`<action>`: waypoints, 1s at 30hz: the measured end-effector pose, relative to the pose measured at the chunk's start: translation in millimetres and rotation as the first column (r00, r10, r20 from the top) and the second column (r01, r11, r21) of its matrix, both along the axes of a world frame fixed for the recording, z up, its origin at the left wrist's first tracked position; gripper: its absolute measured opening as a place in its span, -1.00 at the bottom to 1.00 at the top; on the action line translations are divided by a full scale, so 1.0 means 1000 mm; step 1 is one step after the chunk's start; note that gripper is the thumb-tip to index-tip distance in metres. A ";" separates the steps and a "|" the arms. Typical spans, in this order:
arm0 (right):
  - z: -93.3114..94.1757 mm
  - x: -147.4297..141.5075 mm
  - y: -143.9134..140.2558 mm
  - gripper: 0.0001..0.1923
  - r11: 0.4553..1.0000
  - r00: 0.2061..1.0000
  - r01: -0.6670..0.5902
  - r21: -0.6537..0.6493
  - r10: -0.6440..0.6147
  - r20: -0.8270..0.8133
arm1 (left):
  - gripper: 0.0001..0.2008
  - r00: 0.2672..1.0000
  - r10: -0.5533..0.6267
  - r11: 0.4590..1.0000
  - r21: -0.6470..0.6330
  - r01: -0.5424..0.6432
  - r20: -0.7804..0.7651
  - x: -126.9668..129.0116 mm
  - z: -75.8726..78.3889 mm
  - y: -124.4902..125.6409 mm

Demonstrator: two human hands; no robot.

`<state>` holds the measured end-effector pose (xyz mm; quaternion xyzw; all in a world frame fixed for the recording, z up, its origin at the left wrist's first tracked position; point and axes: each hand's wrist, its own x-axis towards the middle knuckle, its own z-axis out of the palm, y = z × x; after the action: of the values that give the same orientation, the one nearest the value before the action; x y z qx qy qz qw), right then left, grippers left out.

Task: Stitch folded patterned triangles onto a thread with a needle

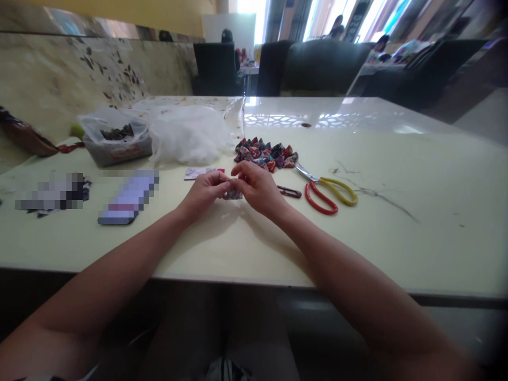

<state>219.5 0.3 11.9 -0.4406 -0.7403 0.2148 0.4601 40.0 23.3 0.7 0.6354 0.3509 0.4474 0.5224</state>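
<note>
Over the middle of the table, my left hand [207, 189] and my right hand [256, 185] meet fingertip to fingertip. Between them they pinch a small piece of patterned cloth [234, 195], whose lower part hangs below the fingers. Any needle or thread in the fingertips is too small to make out. Just beyond the hands lies a cluster of small pointed fabric pieces [265, 154] in mixed prints. A flat patterned cloth scrap [198, 173] rests behind my left hand. Right of my right hand are a dark red slotted tool [290, 192] and scissors [321, 196] with one red and one yellow handle.
At the left stand a plastic bag of dark bits [119, 143] and a bag of white stuffing [190, 135]. A phone [129, 198] and a blurred-out stack [55, 193] lie nearer. Loose threads [381, 197] trail at right. Chairs [325, 66] and people are beyond the table.
</note>
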 end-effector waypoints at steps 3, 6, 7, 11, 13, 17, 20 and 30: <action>0.002 0.001 -0.001 -0.89 1.000 0.998 -0.024 0.011 0.023 0.055 | -0.65 0.994 -0.011 0.994 0.111 0.023 -0.110 -0.002 0.001 0.000; 0.004 0.002 -0.001 -0.84 0.999 0.995 -0.040 0.002 0.039 0.089 | -0.66 0.986 -0.026 0.988 0.145 0.051 -0.167 -0.003 0.001 0.000; 0.004 0.002 -0.001 -0.84 0.999 0.994 -0.049 -0.004 0.049 0.096 | -0.65 0.984 -0.028 0.987 0.149 0.055 -0.178 -0.004 0.001 0.001; 0.005 0.002 -0.002 -0.89 0.996 0.989 -0.088 -0.033 0.091 0.116 | -0.64 0.979 -0.044 0.987 0.140 0.072 -0.198 -0.005 -0.003 0.003; 0.005 0.002 -0.003 -0.90 0.995 0.987 -0.094 -0.044 0.099 0.130 | -0.65 0.977 -0.059 0.987 0.132 0.087 -0.204 -0.005 -0.004 0.003; 0.005 0.001 -0.004 -0.85 0.994 0.984 -0.106 -0.028 0.109 0.140 | -0.72 0.972 -0.080 0.986 0.123 0.109 -0.220 -0.003 -0.004 0.003; 0.004 0.000 -0.005 -0.81 0.991 0.982 -0.133 0.034 0.127 0.142 | -0.77 0.972 -0.105 0.983 0.123 0.133 -0.211 -0.002 -0.004 0.002; 0.005 -0.003 -0.006 -0.80 0.972 0.974 -0.184 0.148 0.160 0.158 | -0.85 0.961 -0.099 0.974 0.174 0.147 -0.258 0.000 -0.001 0.001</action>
<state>216.5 -6.0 16.7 -0.3502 -0.8223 0.1603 0.4189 39.6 23.9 0.0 0.7543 0.3283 0.3627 0.4378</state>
